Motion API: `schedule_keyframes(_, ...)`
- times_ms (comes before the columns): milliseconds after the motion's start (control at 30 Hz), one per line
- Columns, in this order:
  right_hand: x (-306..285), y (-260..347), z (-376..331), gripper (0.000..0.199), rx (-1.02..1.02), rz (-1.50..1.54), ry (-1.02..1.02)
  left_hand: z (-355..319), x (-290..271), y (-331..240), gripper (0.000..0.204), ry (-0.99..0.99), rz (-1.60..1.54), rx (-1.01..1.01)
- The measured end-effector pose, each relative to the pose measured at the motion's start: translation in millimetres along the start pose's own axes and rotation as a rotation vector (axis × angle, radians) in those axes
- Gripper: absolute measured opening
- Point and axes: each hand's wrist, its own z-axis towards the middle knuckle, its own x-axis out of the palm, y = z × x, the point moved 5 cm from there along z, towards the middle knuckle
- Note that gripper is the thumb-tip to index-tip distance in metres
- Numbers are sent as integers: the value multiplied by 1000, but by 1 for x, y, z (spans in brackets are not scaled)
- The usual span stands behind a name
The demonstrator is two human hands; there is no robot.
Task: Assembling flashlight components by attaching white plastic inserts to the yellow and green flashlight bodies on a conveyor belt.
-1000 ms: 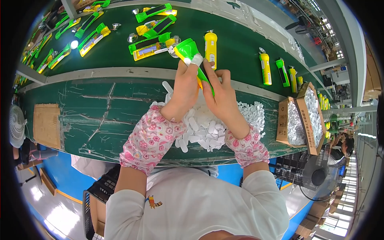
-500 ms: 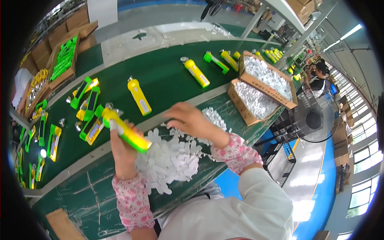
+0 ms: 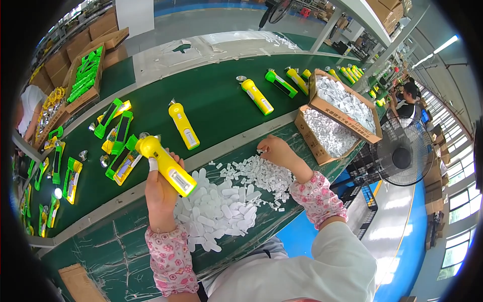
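My left hand (image 3: 162,194) is closed around a yellow flashlight (image 3: 166,162), tilted over the bench with a silvery slot-shaped part facing up. White tape wraps one finger. Under the flashlight's lower end and to its right spreads a heap of oval white plastic pieces (image 3: 219,206). Beyond it lies a heap of much smaller white pieces (image 3: 256,176). At the far edge of that smaller heap, my right hand (image 3: 278,152) has its fingertips pinched together, with a bit of white showing between them.
Another yellow flashlight (image 3: 184,126) lies on the green conveyor belt (image 3: 216,90). Green-and-yellow flashlights (image 3: 118,133) cluster at left. Two cardboard boxes (image 3: 329,128) of shiny pieces stand stacked at right, beside a black fan (image 3: 401,157). A person (image 3: 405,103) sits farther along the line.
The flashlight in my left hand has turned, so its slotted side now faces up. My right hand has moved right to the small-piece heap, its fingers closing into a pinch.
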Motion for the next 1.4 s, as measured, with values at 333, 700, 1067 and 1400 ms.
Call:
schedule_keyframes(333,-16,74,8,12,-182,485,82,-19,13,25,53,6,325,43)
schedule_keyframes(700,-3,201,29,15,-459,943,44,-28,53,31,48,233,734,177)
schedule_keyframes(1067,13,198,33,40,-390,902,-85,-33,51,29,55,195,1185,433)
schedule_keyframes(1400,19,199,42,55,-342,874,108,-24,35,30,49,246,1170,374)
